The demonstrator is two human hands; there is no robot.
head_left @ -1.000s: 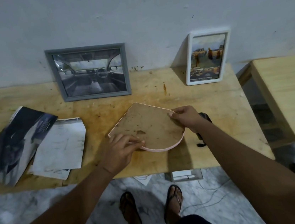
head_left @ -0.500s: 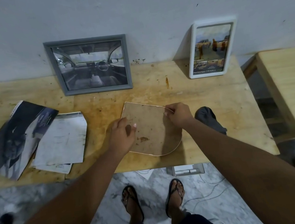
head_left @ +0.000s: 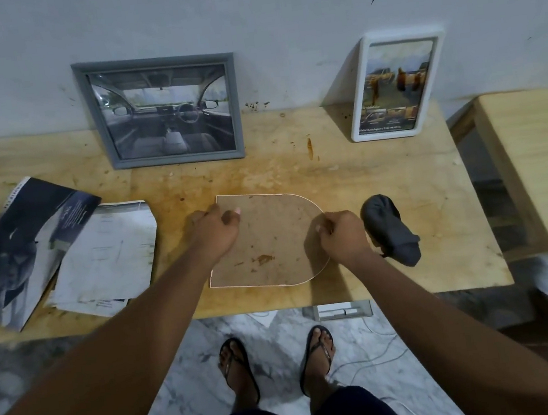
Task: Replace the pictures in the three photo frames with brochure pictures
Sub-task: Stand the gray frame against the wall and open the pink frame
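- The left hand point(head_left: 215, 230) sits at the far left corner of the arched frame point(head_left: 269, 239). Its fingers are curled over the edge and one fingertip is down on the brown backing, so it grips that corner.
- The right hand point(head_left: 341, 235) is at the opposite, rounded side. Its fingers are bunched and pinch the curved rim.
- The arched frame lies flat and face down near the front of the wooden table point(head_left: 364, 168), between the two hands. Its stained backing board faces up, with a thin pale rim showing round it.
- A grey frame point(head_left: 164, 110) stands at the back of the table, leaning on the wall. It holds a picture of a car's interior.
- To its right, well apart from it, a white frame point(head_left: 395, 83) also leans on the wall, with a picture of yellow vehicles in it.
- A dark brochure point(head_left: 19, 249) lies open on the left of the table, partly overlapping some loose printed sheets point(head_left: 105, 252).
- A dark grey cloth bundle point(head_left: 389, 227) lies just beside the right hand, on its outer side.
- A second table point(head_left: 543, 167) stands off to the right, and the person's sandalled feet show on the marble floor below.
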